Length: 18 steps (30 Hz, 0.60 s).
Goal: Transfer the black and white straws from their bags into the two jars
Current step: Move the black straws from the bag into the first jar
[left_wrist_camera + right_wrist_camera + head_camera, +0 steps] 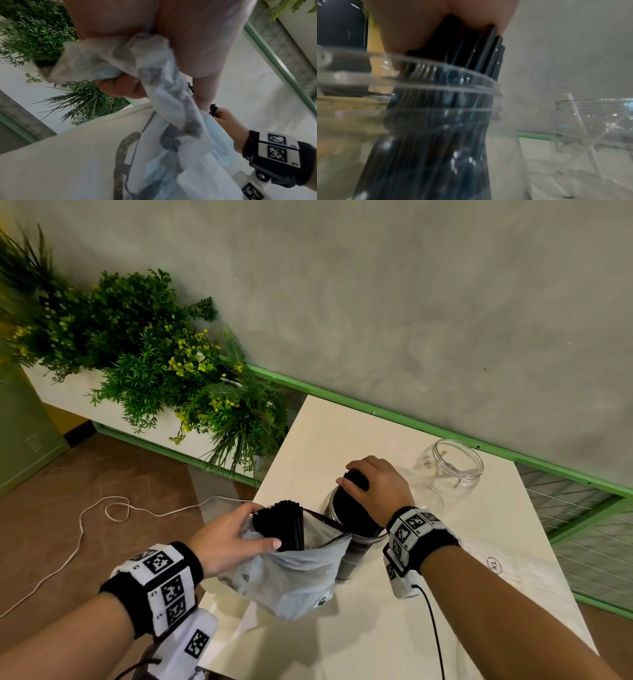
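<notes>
**Black straws going into the near jar**

We see a pale tabletop [394,628] set against a grey wall, with green plants [154,344] off its far left corner and a white cord [82,529] trailing on the brown floor.

Our right hand [378,486] curls its fingers around the top of a bundle of black straws [356,479], whose lower ends stand inside the near jar [363,537]. In the right wrist view the dark straws fill the clear jar's neck and rise past its threaded rim into the grip.

Our left hand [233,537] grips the mouth of the translucent plastic bag [294,580], thumb laid across the front and fingers behind. A second batch of black straws [286,525] pokes up out of that bag, just beside the near jar. The bag slumps on the tabletop's near left edge, touching the jar.

Further out, the second jar [448,470] stands apart to the right, near the wall. The right wrist view shows one white straw [578,119] leaning inside it. A flat clear bag with an "XL" mark [495,565] lies on the tabletop at right; we cannot tell what it contains.
</notes>
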Each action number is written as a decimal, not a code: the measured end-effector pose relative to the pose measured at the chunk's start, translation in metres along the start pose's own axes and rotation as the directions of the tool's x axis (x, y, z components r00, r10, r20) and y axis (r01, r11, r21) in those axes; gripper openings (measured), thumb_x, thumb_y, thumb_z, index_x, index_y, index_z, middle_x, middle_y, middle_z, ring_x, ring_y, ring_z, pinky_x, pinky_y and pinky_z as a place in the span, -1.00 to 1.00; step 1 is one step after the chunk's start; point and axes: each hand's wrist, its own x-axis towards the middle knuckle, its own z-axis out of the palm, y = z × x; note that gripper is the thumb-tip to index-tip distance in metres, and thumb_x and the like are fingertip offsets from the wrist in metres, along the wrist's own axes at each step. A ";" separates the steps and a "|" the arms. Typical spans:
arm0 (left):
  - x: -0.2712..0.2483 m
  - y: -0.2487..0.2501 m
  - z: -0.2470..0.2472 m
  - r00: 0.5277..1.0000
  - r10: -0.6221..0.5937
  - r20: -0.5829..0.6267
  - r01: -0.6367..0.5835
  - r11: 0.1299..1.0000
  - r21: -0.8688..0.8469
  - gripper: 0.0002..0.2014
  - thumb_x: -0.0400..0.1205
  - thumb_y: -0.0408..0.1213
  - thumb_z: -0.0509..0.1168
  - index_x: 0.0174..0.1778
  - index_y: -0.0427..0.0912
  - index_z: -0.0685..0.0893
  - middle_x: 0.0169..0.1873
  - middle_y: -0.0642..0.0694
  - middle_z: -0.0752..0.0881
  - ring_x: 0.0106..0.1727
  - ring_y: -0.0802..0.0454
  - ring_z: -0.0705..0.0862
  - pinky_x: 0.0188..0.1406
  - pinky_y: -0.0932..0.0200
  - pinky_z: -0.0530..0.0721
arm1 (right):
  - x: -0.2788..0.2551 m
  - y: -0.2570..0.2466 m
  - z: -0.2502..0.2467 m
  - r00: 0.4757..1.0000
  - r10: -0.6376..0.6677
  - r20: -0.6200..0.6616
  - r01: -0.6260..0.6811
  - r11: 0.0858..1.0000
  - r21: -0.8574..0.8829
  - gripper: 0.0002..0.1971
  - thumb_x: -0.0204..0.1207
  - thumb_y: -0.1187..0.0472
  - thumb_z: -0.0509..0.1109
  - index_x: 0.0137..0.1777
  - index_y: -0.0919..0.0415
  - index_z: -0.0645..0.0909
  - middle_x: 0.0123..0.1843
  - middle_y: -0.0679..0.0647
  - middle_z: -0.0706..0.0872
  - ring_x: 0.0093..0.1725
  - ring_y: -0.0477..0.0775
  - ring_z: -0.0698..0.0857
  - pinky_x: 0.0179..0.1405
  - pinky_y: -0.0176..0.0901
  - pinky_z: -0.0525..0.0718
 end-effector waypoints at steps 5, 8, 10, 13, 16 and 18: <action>-0.001 0.000 0.002 1.000 -0.002 -0.009 0.002 1.000 -0.012 -0.01 -0.03 0.66 0.26 0.27 0.19 0.41 0.11 0.32 0.65 0.17 0.39 0.61 0.18 0.31 0.57 | 0.001 0.003 -0.001 0.996 0.003 0.084 0.005 0.995 -0.097 -0.48 0.54 -0.30 0.23 0.39 -0.03 0.51 0.29 -0.04 0.62 0.29 0.12 0.51 0.21 0.05 0.55; -0.002 0.000 0.001 1.000 0.006 -0.014 -0.006 1.000 -0.006 -0.03 -0.01 0.66 0.25 0.26 0.19 0.42 0.12 0.31 0.66 0.14 0.47 0.59 0.08 0.41 0.55 | -0.001 0.002 -0.006 0.999 -0.003 0.047 0.008 0.994 -0.107 -0.39 0.50 -0.34 0.25 0.46 -0.05 0.44 0.37 -0.03 0.58 0.35 0.14 0.48 0.28 0.08 0.50; -0.002 0.000 0.000 1.000 0.005 -0.008 -0.005 1.000 0.005 -0.02 0.01 0.65 0.25 0.29 0.16 0.43 0.13 0.29 0.67 0.13 0.49 0.59 0.06 0.44 0.55 | -0.004 0.001 -0.008 1.000 -0.011 0.001 0.011 0.997 -0.080 -0.35 0.47 -0.38 0.23 0.47 -0.04 0.44 0.38 -0.02 0.58 0.37 0.14 0.47 0.30 0.09 0.49; -0.001 -0.002 -0.001 1.000 0.005 -0.003 -0.004 0.999 0.034 0.00 0.05 0.64 0.24 0.33 0.11 0.44 0.15 0.21 0.69 0.16 0.32 0.65 0.20 0.20 0.62 | -0.009 0.001 -0.010 0.999 -0.026 -0.026 0.025 0.999 -0.039 -0.32 0.44 -0.41 0.16 0.45 -0.02 0.46 0.36 -0.01 0.58 0.36 0.14 0.48 0.31 0.10 0.49; -0.001 -0.002 -0.001 1.000 0.000 0.003 -0.001 0.998 0.070 0.01 0.03 0.67 0.20 0.33 0.13 0.41 0.15 0.19 0.67 0.16 0.25 0.65 0.15 0.20 0.61 | -0.014 0.003 -0.009 0.999 -0.025 -0.030 0.024 1.000 -0.011 -0.33 0.46 -0.40 0.11 0.42 0.01 0.49 0.33 -0.01 0.61 0.34 0.14 0.51 0.31 0.10 0.51; -0.001 -0.001 -0.001 1.000 -0.002 0.009 0.002 0.996 0.091 0.05 0.05 0.66 0.19 0.38 0.10 0.40 0.17 0.18 0.66 0.17 0.22 0.64 0.14 0.22 0.60 | -0.016 0.002 -0.011 0.996 -0.028 -0.080 0.029 1.000 0.011 -0.37 0.47 -0.36 0.14 0.39 0.03 0.53 0.31 0.00 0.63 0.33 0.12 0.50 0.31 0.11 0.51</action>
